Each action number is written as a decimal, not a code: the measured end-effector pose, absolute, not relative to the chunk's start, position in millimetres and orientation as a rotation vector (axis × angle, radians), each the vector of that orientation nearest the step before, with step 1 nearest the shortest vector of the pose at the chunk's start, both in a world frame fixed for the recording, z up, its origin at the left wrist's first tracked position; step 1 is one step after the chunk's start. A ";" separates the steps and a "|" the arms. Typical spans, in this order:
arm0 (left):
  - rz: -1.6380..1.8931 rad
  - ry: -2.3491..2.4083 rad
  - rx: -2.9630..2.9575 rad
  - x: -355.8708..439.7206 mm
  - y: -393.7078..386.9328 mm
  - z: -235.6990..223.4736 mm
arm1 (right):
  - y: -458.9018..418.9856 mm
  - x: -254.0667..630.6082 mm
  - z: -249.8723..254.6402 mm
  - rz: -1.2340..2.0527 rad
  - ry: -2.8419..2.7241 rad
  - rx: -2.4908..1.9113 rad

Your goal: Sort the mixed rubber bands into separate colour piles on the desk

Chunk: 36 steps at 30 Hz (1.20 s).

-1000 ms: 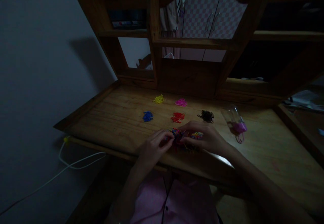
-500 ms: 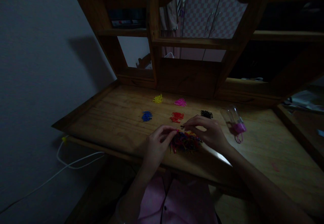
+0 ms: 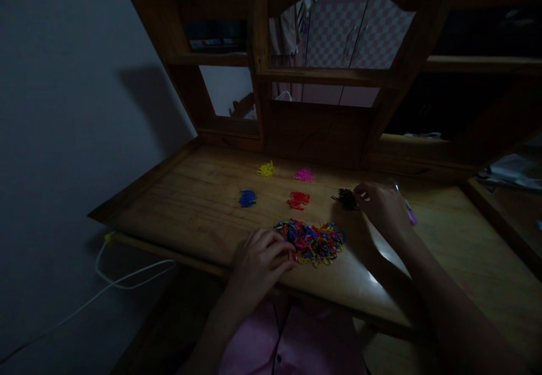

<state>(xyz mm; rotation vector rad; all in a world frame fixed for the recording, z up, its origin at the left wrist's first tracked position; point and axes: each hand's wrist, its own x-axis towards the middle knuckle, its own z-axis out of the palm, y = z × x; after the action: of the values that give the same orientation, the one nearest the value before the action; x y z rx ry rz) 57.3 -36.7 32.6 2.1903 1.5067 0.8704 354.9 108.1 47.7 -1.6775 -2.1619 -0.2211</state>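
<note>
A mixed heap of small coloured rubber bands [image 3: 315,244] lies near the desk's front edge. My left hand [image 3: 265,256] rests at its left side, fingers curled, thumb and fingertips closed on a reddish rubber band. Over to the right, my right hand [image 3: 381,205] is pinched at the right edge of a pile of black rubber bands [image 3: 347,199]; its fingertips partly merge with the dark bands. Single-colour piles of red bands [image 3: 298,200], blue bands [image 3: 247,198], pink bands [image 3: 304,174] and yellow bands [image 3: 266,169] lie beyond the heap.
Behind my right hand, a clear container with a purple-pink cap [image 3: 411,216] is mostly hidden. A wooden shelf unit [image 3: 317,129] stands along the back of the desk [image 3: 186,194]. A white cable [image 3: 139,267] hangs at the left front. The room is dim.
My right hand has moved from the mixed heap, carrying a black band, right to the black pile. My left hand has drawn slightly down and toward me, leaving more of the heap uncovered.
</note>
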 end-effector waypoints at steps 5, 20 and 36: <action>0.880 1.553 2.219 75.0 -45.1 33.0 | 101.0 347.9 52.8 -0.376 -2.144 -1.625; 0.303 1.357 2.739 96.5 -38.8 56.9 | 94.0 339.7 55.9 -0.378 -2.121 -1.579; 0.198 1.144 2.780 99.3 -34.5 67.0 | 87.0 332.1 62.1 -0.417 -2.106 -1.533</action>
<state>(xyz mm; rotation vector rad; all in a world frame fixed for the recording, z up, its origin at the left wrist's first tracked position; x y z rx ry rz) 99.3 -34.5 67.0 2.7802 1.1436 0.1978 332.1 87.0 62.1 -1.5327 -2.1059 -0.4172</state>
